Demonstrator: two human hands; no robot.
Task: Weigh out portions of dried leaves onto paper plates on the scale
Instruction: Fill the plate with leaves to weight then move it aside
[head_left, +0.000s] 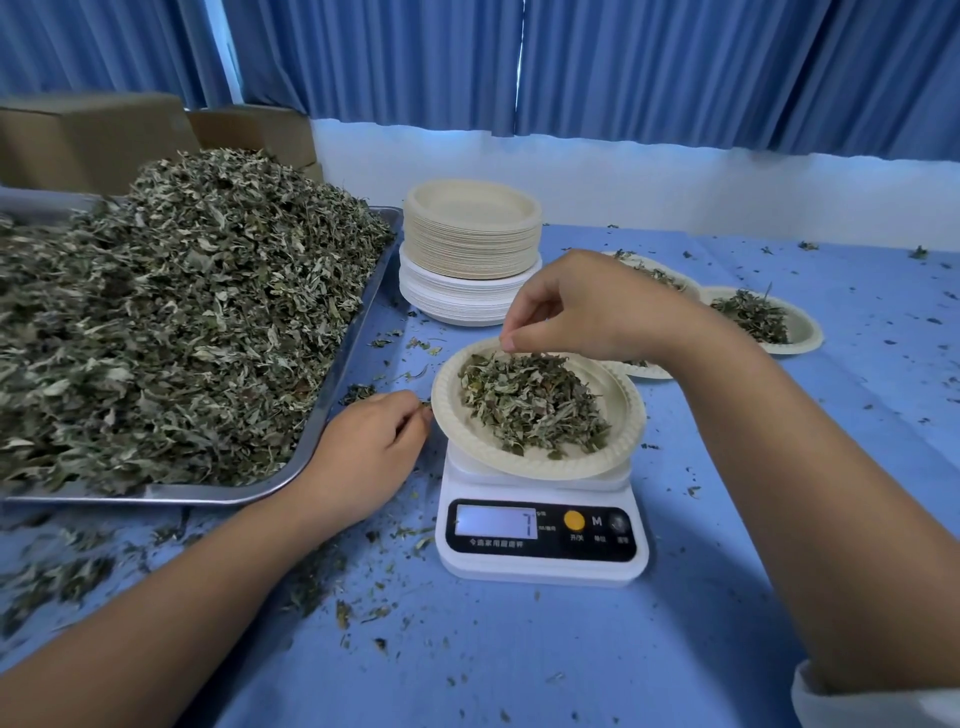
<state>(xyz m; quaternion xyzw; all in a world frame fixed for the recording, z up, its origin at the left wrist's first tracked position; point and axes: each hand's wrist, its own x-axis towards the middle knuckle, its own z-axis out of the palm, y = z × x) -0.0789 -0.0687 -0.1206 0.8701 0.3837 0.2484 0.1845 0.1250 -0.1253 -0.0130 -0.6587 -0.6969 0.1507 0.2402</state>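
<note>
A white digital scale (540, 535) stands on the blue table, its display showing 7. A cream paper plate (618, 431) lies on it, holding a heap of dried leaves (530, 400). My right hand (587, 306) hovers over the plate's far rim, fingertips pinched together just above the leaves; whether they pinch any leaf I cannot tell. My left hand (363, 447) rests on the table left of the plate, fingers curled, pinching a small leaf piece by the plate's rim. A big metal tray (343, 358) at left carries a large mound of dried leaves (176, 322).
A tall stack of paper plates (470, 244) stands behind the scale. Filled plates (763, 319) lie at the right, partly behind my right hand. Cardboard boxes (93, 140) sit behind the tray. Leaf crumbs litter the blue cloth. Blue curtains hang at the back.
</note>
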